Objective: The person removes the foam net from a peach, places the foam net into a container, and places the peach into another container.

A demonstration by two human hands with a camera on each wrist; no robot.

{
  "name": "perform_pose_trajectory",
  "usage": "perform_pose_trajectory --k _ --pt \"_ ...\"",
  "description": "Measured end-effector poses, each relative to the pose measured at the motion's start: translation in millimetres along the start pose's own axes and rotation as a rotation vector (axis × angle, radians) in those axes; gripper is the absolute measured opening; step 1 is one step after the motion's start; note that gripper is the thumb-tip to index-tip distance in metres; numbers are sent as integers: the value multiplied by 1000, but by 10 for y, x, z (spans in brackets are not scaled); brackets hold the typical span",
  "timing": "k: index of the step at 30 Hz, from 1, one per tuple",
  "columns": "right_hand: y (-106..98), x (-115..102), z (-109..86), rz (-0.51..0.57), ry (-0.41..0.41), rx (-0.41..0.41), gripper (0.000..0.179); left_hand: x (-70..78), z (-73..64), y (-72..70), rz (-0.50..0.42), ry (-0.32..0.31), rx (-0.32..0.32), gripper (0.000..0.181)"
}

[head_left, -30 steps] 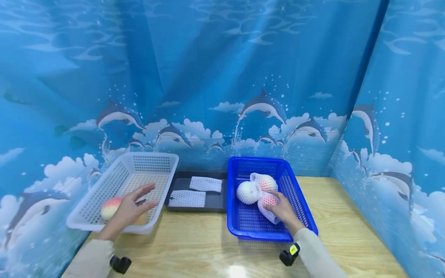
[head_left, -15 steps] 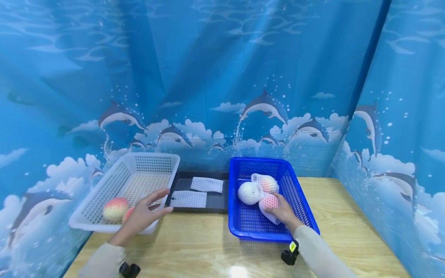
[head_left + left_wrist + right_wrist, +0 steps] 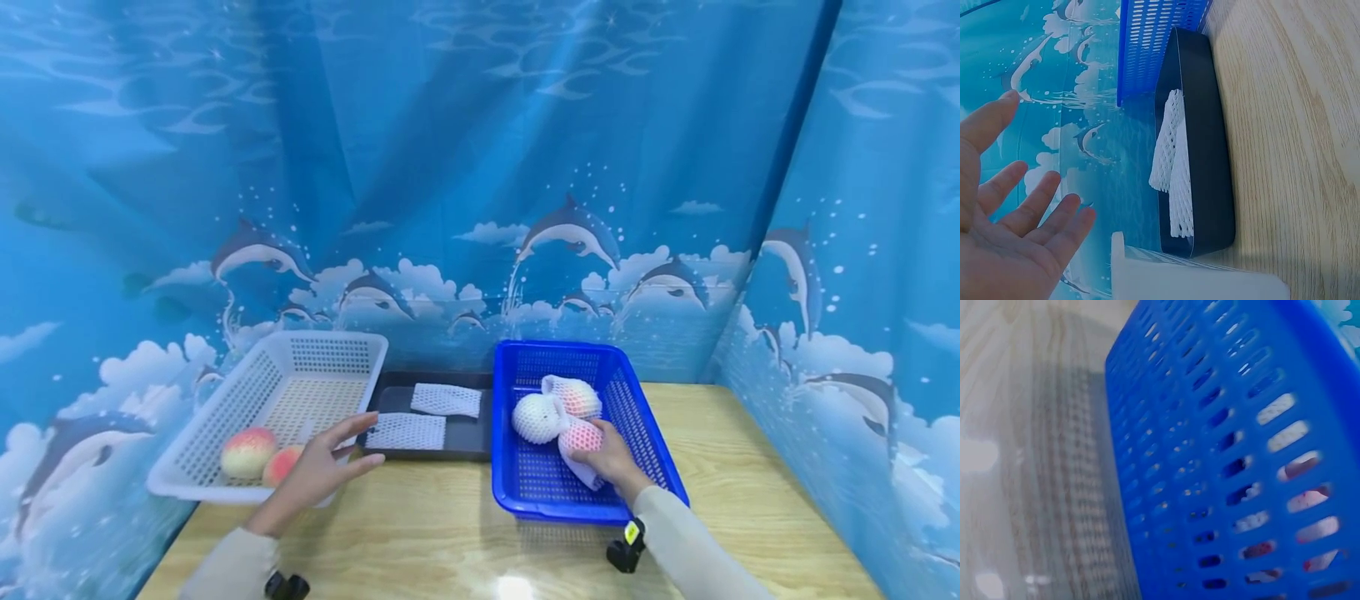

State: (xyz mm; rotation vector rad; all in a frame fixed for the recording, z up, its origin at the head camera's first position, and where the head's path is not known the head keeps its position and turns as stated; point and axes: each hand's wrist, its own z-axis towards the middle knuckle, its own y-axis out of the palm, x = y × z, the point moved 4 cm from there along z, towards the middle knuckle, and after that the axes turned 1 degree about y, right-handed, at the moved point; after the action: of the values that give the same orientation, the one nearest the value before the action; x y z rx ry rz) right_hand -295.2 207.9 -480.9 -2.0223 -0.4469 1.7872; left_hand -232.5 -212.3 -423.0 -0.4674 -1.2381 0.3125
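Note:
My right hand [image 3: 611, 457] reaches into the blue basket [image 3: 663, 467] and grips a peach in a white foam net [image 3: 582, 437]. Beside it lie two more netted peaches, a mostly white one [image 3: 536, 418] and a pinkish one [image 3: 576, 397]. In the right wrist view the blue basket wall [image 3: 1179, 444] hides most of that hand. My left hand [image 3: 318, 467], fingers spread and holding nothing, hovers over the near right corner of the white basket [image 3: 187, 425]. Two bare peaches sit inside, one [image 3: 248, 452] in full view and another [image 3: 281, 464] partly behind the hand.
Between the baskets stands a dark grey tray [image 3: 468, 433] with two flat white foam nets, one behind [image 3: 447, 399] and one in front [image 3: 407, 431]. A dolphin-printed curtain [image 3: 450, 167] hangs behind the wooden table [image 3: 427, 517].
My left hand has moved right and slightly toward me, uncovering the peaches in the white basket. My right hand's fingers have settled round the near netted peach, which stays in place.

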Motion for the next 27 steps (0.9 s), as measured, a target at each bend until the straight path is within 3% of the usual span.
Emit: perform_pose_trajectory --k 6,20,27 --pt "-54 -37 -66 74 52 -8 74 -2 -4 19 29 0 -3 67" --pt "-189 -159 -167 172 49 17 73 45 20 49 33 -84 -12 74" --pt "-234 -139 -152 222 44 15 79 40 30 75 26 -51 -3 72"
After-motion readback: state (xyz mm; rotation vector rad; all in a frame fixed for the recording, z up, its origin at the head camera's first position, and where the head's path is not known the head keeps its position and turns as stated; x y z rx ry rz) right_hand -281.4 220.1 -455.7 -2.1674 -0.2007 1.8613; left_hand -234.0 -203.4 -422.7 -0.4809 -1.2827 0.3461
